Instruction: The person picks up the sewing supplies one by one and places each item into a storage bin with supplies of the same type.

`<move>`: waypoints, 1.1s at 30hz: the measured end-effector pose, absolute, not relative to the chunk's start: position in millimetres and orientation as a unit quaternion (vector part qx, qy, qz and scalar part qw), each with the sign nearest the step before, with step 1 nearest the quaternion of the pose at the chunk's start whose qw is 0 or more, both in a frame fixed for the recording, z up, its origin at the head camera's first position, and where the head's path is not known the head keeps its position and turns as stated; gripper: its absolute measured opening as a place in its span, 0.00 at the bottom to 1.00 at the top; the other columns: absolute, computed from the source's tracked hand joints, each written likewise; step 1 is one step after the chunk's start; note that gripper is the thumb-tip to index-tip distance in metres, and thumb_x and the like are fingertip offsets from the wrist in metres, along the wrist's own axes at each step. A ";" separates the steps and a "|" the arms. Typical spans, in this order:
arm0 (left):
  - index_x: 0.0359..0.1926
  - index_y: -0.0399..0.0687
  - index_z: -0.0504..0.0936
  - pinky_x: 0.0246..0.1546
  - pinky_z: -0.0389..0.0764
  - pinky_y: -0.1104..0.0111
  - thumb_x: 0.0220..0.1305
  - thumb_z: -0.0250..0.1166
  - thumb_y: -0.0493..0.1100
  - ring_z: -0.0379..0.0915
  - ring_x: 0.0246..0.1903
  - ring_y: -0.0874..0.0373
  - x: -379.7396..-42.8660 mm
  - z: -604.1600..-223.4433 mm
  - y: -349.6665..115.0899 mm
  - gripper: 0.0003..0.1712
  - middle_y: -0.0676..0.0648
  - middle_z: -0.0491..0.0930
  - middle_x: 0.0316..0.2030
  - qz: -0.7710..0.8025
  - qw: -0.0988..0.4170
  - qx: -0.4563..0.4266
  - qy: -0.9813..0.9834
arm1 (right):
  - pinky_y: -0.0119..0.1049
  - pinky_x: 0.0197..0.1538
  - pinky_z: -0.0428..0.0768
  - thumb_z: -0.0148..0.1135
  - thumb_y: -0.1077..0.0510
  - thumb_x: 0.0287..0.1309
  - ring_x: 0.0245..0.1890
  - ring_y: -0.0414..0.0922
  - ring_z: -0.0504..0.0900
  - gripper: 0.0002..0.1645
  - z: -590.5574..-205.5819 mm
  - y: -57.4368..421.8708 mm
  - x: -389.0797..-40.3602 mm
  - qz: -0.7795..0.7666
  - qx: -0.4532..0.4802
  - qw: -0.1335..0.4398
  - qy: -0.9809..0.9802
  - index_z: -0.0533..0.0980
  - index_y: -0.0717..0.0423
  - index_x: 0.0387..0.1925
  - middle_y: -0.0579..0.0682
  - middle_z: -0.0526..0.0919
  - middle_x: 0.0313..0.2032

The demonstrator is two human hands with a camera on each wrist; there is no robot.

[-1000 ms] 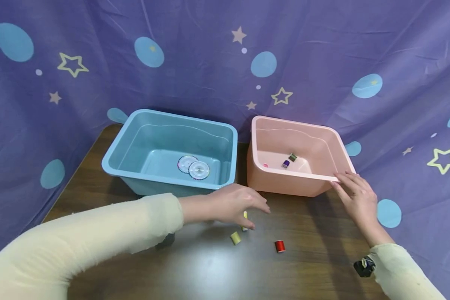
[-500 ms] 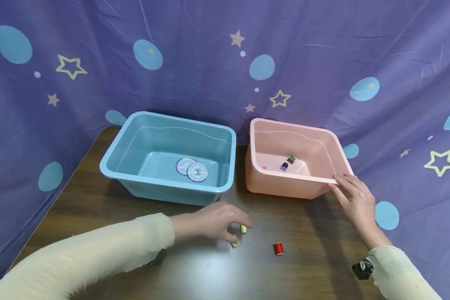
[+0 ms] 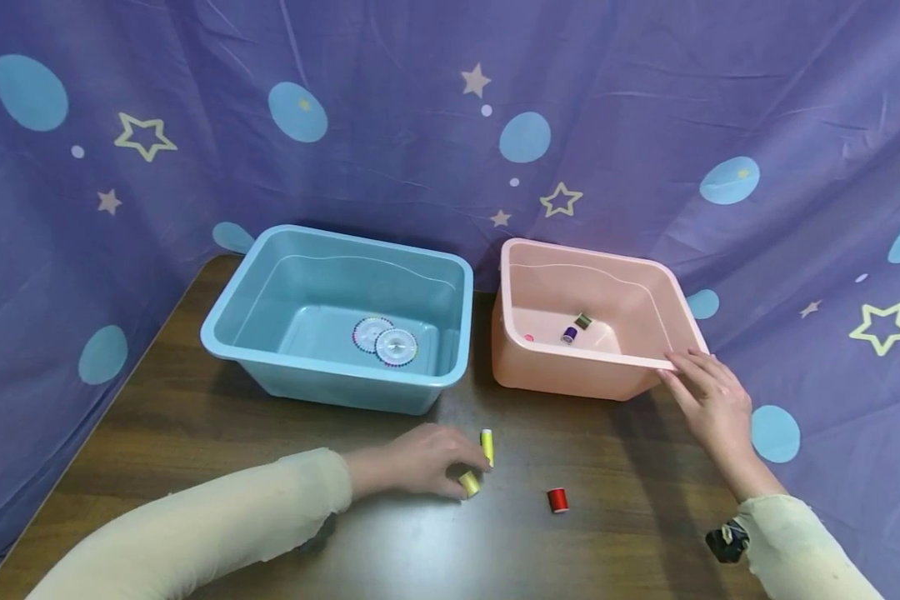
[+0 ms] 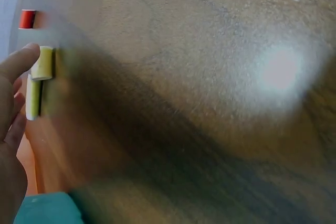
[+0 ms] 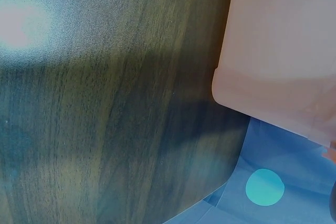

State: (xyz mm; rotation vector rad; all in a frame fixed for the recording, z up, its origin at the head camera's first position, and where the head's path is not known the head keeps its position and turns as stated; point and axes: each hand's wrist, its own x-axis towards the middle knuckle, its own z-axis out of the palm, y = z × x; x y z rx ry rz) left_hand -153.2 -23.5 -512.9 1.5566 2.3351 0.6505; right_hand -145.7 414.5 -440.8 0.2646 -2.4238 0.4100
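Note:
In the head view my left hand (image 3: 429, 460) is low over the table, thumb and fingers curled round a pale yellow thread spool (image 3: 468, 484). The left wrist view has the thumb tip (image 4: 30, 52) right at that spool (image 4: 43, 65). Just behind it is a slimmer bright yellow thread spool (image 3: 487, 444), close to the fingertips. A red thread spool (image 3: 558, 500) sits farther right. My right hand (image 3: 720, 407) grips the front right corner of the pink bin (image 3: 577, 375), fingers over the rim and thumb outside.
Inside the pink bin are a purple spool (image 3: 568, 334), a green spool (image 3: 583, 321) and a small pink item (image 3: 528, 337). A blue bin (image 3: 330, 392) to its left contains two pin wheels (image 3: 396, 347). Behind both hangs a purple curtain (image 3: 390, 167).
My left hand has come down and back from beside the bright yellow spool to the pale yellow one, its fingers closing round it. The right hand stays on the pink bin's rim.

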 end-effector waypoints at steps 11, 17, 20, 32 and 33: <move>0.55 0.57 0.91 0.59 0.80 0.72 0.64 0.79 0.48 0.83 0.54 0.68 -152.9 -525.3 -19.2 0.19 0.59 0.89 0.52 0.222 0.136 0.531 0.806 | 0.62 0.65 0.76 0.80 0.66 0.51 0.59 0.66 0.83 0.25 -440.9 415.2 -146.1 0.158 0.102 0.328 -0.926 0.89 0.58 0.53 0.63 0.89 0.51; 0.51 0.58 0.92 0.59 0.80 0.70 0.65 0.79 0.47 0.83 0.52 0.69 -153.0 -529.9 -19.0 0.14 0.60 0.89 0.50 0.226 0.140 0.525 0.809 | 0.62 0.65 0.76 0.81 0.66 0.50 0.59 0.66 0.83 0.25 -440.5 414.5 -146.2 0.157 0.101 0.327 -0.927 0.89 0.58 0.53 0.63 0.89 0.51; 0.50 0.58 0.92 0.58 0.80 0.71 0.66 0.78 0.47 0.82 0.52 0.69 -152.8 -530.1 -18.6 0.13 0.61 0.89 0.50 0.225 0.139 0.522 0.811 | 0.61 0.66 0.75 0.81 0.66 0.51 0.59 0.66 0.83 0.25 -440.0 413.7 -146.6 0.158 0.103 0.327 -0.926 0.89 0.58 0.53 0.64 0.89 0.51; 0.50 0.58 0.92 0.51 0.80 0.76 0.67 0.77 0.49 0.81 0.46 0.72 -152.1 -502.7 -10.2 0.13 0.61 0.90 0.47 0.221 0.119 0.540 0.804 | 0.64 0.64 0.76 0.81 0.66 0.49 0.59 0.66 0.83 0.26 -439.8 413.4 -145.5 0.153 0.102 0.328 -0.927 0.89 0.58 0.53 0.64 0.89 0.51; 0.50 0.58 0.92 0.49 0.79 0.77 0.67 0.77 0.49 0.80 0.44 0.73 -152.2 -499.3 -9.4 0.12 0.61 0.89 0.46 0.222 0.119 0.541 0.802 | 0.64 0.64 0.76 0.81 0.66 0.49 0.59 0.66 0.83 0.26 -439.8 413.5 -145.5 0.153 0.102 0.327 -0.927 0.89 0.58 0.53 0.64 0.89 0.52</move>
